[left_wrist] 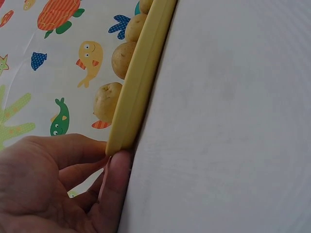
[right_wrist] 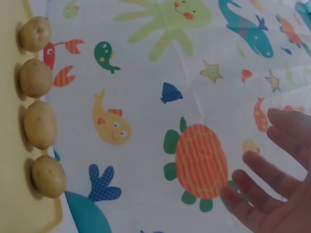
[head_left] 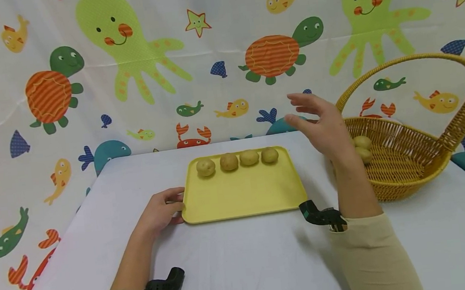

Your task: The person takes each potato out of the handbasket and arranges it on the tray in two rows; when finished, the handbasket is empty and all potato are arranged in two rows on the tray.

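A yellow tray [head_left: 241, 191] lies on the white table with several potatoes [head_left: 228, 162] in a row along its far edge. At the tray's near left corner, my left hand [head_left: 163, 210] grips the rim between thumb and fingers, as the left wrist view also shows. My right hand [head_left: 322, 126] is raised above the table between the tray and a wicker basket [head_left: 399, 189]. Its fingers are spread and relaxed, and it holds nothing. Two potatoes [head_left: 362, 148] show inside the basket at its left side, partly hidden behind my right wrist and the basket's wall.
The basket's tall arched handle [head_left: 410, 57] rises at the right, beside my right forearm. Behind the table hangs a white cloth [head_left: 228, 22] printed with sea animals. White cloth covers the tabletop [head_left: 245, 262]. A black camera [head_left: 322, 216] is strapped on each wrist.
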{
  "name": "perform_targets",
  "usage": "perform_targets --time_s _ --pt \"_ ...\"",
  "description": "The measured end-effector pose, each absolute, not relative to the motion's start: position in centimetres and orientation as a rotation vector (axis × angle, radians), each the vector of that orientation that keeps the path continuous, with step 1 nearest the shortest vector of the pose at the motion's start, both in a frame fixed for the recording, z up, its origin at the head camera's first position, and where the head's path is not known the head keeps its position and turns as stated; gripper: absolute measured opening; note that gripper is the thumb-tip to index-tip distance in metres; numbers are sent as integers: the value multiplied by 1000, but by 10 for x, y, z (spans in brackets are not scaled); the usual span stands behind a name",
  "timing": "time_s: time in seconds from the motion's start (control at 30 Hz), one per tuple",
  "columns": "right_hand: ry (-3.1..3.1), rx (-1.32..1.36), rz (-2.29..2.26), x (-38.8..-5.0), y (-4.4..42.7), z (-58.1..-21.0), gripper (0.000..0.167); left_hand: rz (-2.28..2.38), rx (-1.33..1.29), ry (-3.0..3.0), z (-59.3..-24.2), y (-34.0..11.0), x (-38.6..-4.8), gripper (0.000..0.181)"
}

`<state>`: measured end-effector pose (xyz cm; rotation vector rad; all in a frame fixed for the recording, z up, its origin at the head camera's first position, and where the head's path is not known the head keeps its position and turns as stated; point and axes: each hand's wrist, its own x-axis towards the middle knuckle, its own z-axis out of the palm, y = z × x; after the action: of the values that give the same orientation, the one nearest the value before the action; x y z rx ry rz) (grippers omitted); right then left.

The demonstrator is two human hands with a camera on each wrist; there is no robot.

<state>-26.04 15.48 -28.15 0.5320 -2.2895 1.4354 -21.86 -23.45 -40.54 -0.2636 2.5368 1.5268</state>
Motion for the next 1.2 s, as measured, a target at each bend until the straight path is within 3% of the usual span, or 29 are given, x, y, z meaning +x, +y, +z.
perform_targets --time_s 1.2 --pt "-2483 338 1182 -234 212 -265 50 1535 -293 2547 -408 -233 -220 55"
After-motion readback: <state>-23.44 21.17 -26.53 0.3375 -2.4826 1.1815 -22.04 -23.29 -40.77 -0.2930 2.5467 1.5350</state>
